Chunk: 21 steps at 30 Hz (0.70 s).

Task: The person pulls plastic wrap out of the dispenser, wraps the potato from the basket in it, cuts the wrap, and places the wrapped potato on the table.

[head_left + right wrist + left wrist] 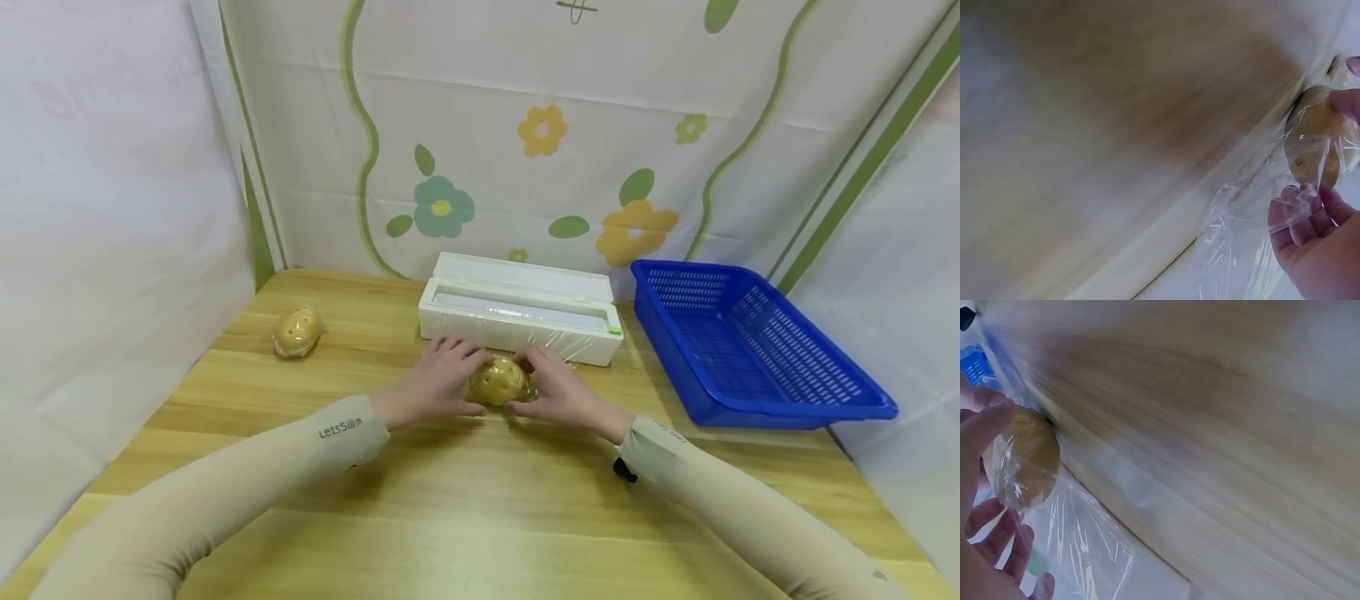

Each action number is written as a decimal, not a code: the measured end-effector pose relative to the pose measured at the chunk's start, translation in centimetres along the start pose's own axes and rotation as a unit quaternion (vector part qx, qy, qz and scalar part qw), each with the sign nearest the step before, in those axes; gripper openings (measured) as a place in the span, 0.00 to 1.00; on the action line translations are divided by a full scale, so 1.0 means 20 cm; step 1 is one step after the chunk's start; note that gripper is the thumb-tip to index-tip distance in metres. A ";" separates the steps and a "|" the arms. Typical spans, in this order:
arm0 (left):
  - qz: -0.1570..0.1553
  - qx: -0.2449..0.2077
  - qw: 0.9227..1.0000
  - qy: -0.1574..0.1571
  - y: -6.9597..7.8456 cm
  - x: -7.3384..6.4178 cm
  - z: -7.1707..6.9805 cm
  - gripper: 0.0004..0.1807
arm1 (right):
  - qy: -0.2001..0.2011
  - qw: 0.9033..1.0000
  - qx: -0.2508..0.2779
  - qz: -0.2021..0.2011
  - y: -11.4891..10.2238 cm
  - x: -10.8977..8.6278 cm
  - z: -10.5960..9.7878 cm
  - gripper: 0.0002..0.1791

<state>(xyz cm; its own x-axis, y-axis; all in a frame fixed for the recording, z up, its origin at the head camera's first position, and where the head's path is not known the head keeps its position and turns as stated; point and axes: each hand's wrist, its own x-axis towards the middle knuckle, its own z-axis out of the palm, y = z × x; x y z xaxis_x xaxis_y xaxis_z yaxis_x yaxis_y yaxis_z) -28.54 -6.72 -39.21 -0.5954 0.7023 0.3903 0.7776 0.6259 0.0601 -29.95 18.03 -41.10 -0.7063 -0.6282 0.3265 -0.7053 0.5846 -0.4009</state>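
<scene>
A yellow potato point(498, 382) sits on the table under clear cling film, between both hands. My left hand point(442, 379) curves round its left side, thumb near the front and fingers at the back. On the opposite side my right hand point(558, 387) holds it the same way. In the left wrist view, loose cling film point(1085, 544) stretches from the potato toward the white box. The right wrist view has film point(1297, 209) lying over the right fingertips point(1282, 209). Directly behind the hands stands the open white cling film dispenser box point(517, 329), its lid raised.
Another film-wrapped potato point(297, 331) lies at the far left of the wooden table point(465, 517). A blue perforated plastic basket point(678, 371) stands at the right. Behind the table hangs a flower-printed curtain point(495, 142).
</scene>
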 end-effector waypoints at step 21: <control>-0.073 -0.045 0.989 -0.121 -0.12 0.15 0.05 0.42 | -0.016 0.996 -0.084 -0.011 -0.03 0.04 -0.10 0.53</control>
<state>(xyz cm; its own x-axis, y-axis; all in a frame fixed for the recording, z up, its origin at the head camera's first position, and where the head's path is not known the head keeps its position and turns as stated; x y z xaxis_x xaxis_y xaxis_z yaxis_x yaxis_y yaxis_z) -32.27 -5.78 -39.04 -0.7256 0.6734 0.1414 0.6876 0.7019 0.1857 -30.19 18.21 -38.97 -0.6896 -0.6570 0.3048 -0.7233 0.6462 -0.2435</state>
